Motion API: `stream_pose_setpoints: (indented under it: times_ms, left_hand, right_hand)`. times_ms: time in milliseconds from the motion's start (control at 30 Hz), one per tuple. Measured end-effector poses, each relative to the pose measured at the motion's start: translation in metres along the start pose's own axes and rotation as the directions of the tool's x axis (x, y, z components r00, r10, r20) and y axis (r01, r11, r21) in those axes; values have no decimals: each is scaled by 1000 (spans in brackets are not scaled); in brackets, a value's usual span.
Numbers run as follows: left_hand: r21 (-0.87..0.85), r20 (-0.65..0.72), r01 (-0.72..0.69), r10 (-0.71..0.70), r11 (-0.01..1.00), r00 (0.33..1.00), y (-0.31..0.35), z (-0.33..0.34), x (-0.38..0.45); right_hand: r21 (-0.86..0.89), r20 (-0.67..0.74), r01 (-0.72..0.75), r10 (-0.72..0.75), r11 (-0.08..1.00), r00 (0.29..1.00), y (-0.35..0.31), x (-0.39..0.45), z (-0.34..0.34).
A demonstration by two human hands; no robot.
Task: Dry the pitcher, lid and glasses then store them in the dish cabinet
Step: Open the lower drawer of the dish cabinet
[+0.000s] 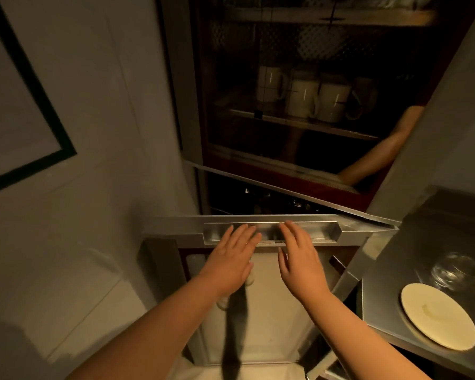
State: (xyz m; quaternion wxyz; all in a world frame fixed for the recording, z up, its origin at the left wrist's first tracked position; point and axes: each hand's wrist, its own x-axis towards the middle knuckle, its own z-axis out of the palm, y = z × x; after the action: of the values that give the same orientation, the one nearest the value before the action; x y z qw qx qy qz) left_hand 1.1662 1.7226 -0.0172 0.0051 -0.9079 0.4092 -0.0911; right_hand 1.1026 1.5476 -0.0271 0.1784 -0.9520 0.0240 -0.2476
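Hands (266, 259) flat at cabinet handle (272, 232)

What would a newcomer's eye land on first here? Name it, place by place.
First, the two open hands at centre, the left hand and the right hand, fingers straight and reaching onto the recessed metal handle of a cabinet door. Above them, a row of white mugs stands on a shelf behind the dark glass. At lower right, a cream plate lies on a metal counter, with a clear glass just behind it.
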Motion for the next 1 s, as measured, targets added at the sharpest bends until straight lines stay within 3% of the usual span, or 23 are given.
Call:
stream_pose_setpoints:
  times_ms: [100, 267, 433, 633, 767, 1000]
  left_hand:
    - [40, -26, -50, 51, 998, 998, 4, -10, -4]
    - [-86, -4, -63, 63, 994, 998, 13, -20, 1]
    - [-179, 67, -150, 164, 972, 984, 17, -30, 12]
    - [-330, 199, -339, 416, 881, 887, 4, -43, 29]
    - [-380, 192, -439, 534, 814, 824, -3, -39, 32]
    - [-363, 111, -506, 575, 783, 811, 7, -29, 24]
  right_hand:
    - [-71, 5, 5, -4, 997, 1000, -5, 3, -3]
    - [-139, 10, -36, 38, 990, 999, -7, -7, 0]
    - [-143, -26, -68, 65, 987, 998, -8, -20, 1]
    - [-188, -88, -203, 190, 961, 978, -8, -13, -3]
    - [-184, -84, -273, 262, 944, 962, -9, -7, -12]
    - [-214, -51, -333, 330, 918, 943, -18, -15, -22]
